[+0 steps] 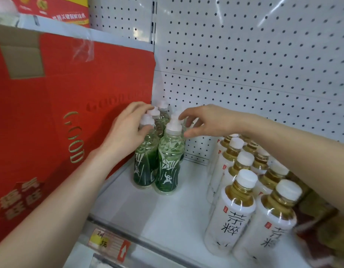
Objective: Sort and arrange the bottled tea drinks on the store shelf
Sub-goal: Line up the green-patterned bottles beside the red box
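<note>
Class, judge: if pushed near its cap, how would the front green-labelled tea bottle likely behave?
The front green tea bottle is tall and narrow-based, so it probably tips rather than slides. It looks full, so likely fairly heavy.

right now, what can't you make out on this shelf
Head view:
- Rear green bottles: count hidden by the left hand gripping the left front bottle.
- Right hand: whether it pinches a cap; its fingers cover it.
- Price tag: writing blurred.
- Dark goods at right edge: blurred, cut off.
</note>
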A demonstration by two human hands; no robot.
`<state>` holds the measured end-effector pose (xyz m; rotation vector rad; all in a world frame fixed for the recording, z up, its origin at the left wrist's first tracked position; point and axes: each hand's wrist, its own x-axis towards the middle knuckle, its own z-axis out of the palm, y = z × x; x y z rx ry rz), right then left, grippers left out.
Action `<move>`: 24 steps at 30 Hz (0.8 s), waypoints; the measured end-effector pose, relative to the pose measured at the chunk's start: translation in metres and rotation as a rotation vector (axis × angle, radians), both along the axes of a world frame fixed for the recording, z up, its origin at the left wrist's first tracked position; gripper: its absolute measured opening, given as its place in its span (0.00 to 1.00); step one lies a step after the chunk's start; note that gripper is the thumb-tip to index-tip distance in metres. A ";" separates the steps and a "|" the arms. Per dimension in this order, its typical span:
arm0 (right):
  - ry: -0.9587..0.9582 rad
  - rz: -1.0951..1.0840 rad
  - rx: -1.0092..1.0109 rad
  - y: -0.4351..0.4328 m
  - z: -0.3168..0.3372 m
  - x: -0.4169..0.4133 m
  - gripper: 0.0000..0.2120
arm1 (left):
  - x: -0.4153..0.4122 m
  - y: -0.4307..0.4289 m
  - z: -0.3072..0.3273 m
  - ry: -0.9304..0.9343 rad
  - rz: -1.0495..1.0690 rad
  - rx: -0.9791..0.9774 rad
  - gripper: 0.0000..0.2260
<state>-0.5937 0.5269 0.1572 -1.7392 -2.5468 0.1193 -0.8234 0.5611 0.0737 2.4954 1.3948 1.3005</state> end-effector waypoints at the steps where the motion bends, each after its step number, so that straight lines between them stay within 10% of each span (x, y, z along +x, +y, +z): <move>1: 0.014 -0.023 0.033 -0.011 0.003 0.005 0.28 | 0.003 -0.008 0.002 -0.020 0.014 0.057 0.20; 12: 0.469 -0.482 0.818 -0.192 -0.084 0.072 0.14 | 0.103 -0.131 -0.051 -0.160 -0.561 -0.163 0.24; 24: 0.668 -0.528 0.625 -0.207 -0.121 0.078 0.15 | 0.129 -0.144 -0.067 -0.217 -0.519 -0.223 0.23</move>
